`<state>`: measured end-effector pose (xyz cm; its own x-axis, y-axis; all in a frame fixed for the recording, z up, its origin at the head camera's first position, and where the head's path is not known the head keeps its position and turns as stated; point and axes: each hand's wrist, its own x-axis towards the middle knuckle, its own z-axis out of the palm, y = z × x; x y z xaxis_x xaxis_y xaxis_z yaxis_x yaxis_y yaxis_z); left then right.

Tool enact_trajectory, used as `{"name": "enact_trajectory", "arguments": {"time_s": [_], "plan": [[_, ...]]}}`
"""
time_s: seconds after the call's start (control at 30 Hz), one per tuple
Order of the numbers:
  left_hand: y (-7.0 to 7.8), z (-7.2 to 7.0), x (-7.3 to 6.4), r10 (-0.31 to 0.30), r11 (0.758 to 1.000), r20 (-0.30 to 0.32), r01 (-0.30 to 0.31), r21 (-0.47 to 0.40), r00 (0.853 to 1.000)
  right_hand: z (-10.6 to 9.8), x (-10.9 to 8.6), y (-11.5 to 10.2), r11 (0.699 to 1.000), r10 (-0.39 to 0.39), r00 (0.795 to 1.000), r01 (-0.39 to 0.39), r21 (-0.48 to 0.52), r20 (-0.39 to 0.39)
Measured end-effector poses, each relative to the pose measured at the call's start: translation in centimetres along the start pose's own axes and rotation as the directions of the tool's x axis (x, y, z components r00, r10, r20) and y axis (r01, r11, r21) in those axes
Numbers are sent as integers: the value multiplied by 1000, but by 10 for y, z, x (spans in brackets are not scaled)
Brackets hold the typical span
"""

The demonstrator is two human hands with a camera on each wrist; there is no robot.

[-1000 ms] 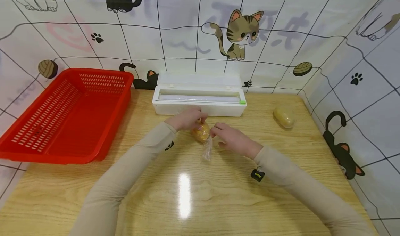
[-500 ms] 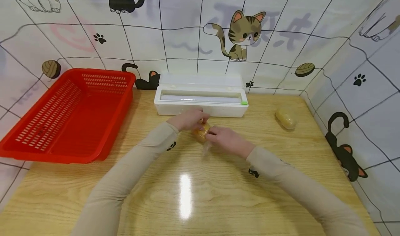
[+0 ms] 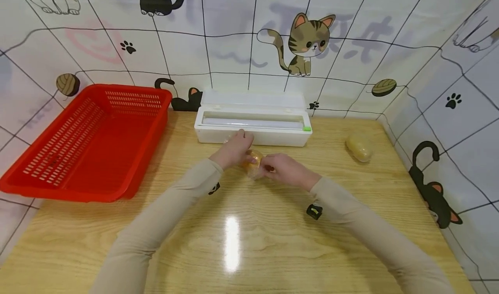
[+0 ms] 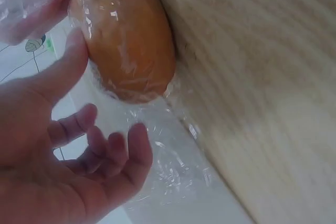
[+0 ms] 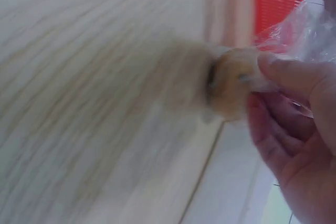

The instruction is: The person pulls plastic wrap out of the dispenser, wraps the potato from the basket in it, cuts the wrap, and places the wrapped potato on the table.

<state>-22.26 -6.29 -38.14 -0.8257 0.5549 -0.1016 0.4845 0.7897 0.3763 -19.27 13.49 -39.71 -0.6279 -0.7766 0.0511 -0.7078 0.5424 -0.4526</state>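
Note:
An orange-brown oval piece of produce (image 4: 123, 40), its exact kind unclear, lies wrapped in clear cling film (image 4: 168, 156) on the table. My left hand (image 3: 235, 148) touches its side with the thumb; in the left wrist view the other fingers are loosely bent and off it. A loose flap of film spreads below those fingers. My right hand (image 3: 287, 169) pinches film at the produce's near right side between thumb and fingers, as the right wrist view shows, though blurred. Right behind stands a white cling film dispenser box (image 3: 253, 136), lid up, with a roll inside.
A red slotted plastic basket (image 3: 128, 172) stands at the left. A yellow, film-wrapped oval piece of produce (image 3: 359, 147) lies on the wooden table (image 3: 273, 250) at the right. A cat-patterned wall covering (image 3: 230, 51) rises behind and at the sides.
My right hand has moved in to the produce and taken hold of the film tail that hung towards me. My left hand has rolled slightly, its thumb staying at the produce.

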Motion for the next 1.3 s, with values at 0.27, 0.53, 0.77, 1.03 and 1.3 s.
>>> {"name": "enact_trajectory", "arguments": {"time_s": [0.27, 0.53, 0.77, 1.03, 1.3], "plan": [[-1, 2, 1, -34, 992, 40, 39, -117, 999, -1, -5, 0, 996, -35, 996, 41, 77, -81], [-3, 2, 8, -36, 991, 83, 46, -129, 996, 8, -2, 1, 972, 103, 975, -57, 229, -195], [-9, 1, 13, -8, 987, 83, 22, -158, 997, 16, 5, -6, 935, 241, 926, -141, 325, -291], [-28, 5, 12, 94, 949, 29, -81, -304, 995, 13, 8, -9, 901, 355, 892, -248, 356, -278], [-36, 0, 2, 179, 908, 103, -125, -399, 978, 7, 11, -4, 849, 431, 880, -319, 421, -202]]}}
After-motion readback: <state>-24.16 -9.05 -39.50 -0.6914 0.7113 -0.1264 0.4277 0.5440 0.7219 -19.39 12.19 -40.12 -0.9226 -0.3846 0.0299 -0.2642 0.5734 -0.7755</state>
